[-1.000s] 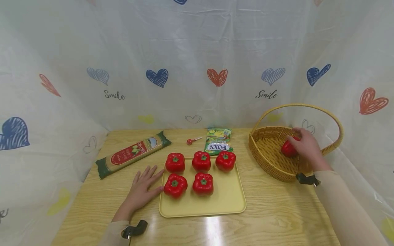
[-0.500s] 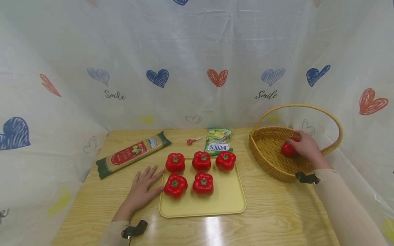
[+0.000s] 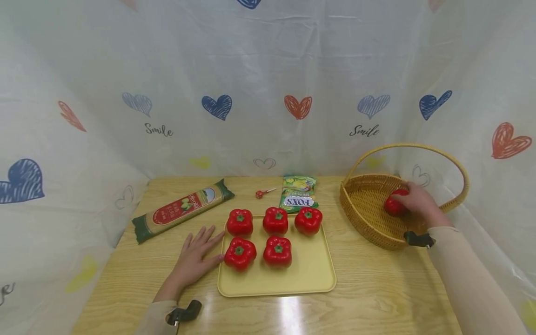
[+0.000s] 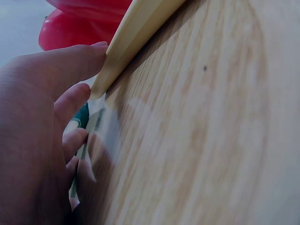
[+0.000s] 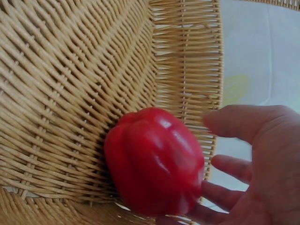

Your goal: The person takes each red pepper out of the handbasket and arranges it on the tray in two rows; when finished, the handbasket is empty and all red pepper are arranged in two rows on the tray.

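Note:
Inside the wicker basket, at the right, lies a red bell pepper. My right hand is at its side; in the right wrist view the thumb stands apart from the skin, while some fingertips touch or pass behind the pepper's lower edge. My left hand lies spread on the table, its thumb and index fingertips against the left rim of the yellow tray. Several red bell peppers with green stems sit on that tray in two rows.
A long green-ended pasta packet lies slanted at the back left. Behind the tray are a red lollipop and a green Fox's candy bag. The basket's tall handle arches over it. A printed curtain surrounds the table.
The right hand stays at the pepper in the basket, shifting only slightly. The left hand keeps its place at the tray. The whole head view has moved a little.

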### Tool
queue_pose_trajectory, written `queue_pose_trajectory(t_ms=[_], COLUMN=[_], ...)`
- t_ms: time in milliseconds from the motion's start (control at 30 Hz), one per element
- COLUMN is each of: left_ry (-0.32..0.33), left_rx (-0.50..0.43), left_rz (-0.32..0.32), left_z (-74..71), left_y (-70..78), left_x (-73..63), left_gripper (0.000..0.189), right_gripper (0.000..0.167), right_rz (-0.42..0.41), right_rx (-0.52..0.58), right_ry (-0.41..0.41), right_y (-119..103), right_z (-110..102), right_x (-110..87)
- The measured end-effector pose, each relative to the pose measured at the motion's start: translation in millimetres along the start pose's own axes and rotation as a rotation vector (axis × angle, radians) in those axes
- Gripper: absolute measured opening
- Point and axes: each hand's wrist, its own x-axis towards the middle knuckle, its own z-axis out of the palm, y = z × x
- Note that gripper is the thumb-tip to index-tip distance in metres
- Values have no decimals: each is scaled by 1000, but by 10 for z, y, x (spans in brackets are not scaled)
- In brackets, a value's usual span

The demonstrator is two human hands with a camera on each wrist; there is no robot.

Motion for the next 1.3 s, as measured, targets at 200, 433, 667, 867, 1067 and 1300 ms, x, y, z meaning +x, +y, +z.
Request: queue_pose_trajectory(t_ms=[200,433,667,867,1067,1300], left_ry=[3,3,3,-2,-1,2], left_rx=[-2,0,1,3,0,0], left_rz=[-2,-3,-5,-6,-4,-3], left_z=[5,-5,-7,-4,2,4], left_y=[-1,17,29,14,9,6], left_x=[5,0,-5,0,4,0], left_gripper=[64,64,64,64,64,64], right_gripper=[71,62,59,61,60,58], right_rz=[-40,-83,-98,-81,-75,-66], right_rx=[-35,-77,-98,-119,-95,-78], right_ry=[-20,3,12,4,0,5], right_y=[25,-42,-117,-125,-144,-148], right_z=[2,2,15,43,51,74], right_x=[-7,-6,-12,19,17,7])
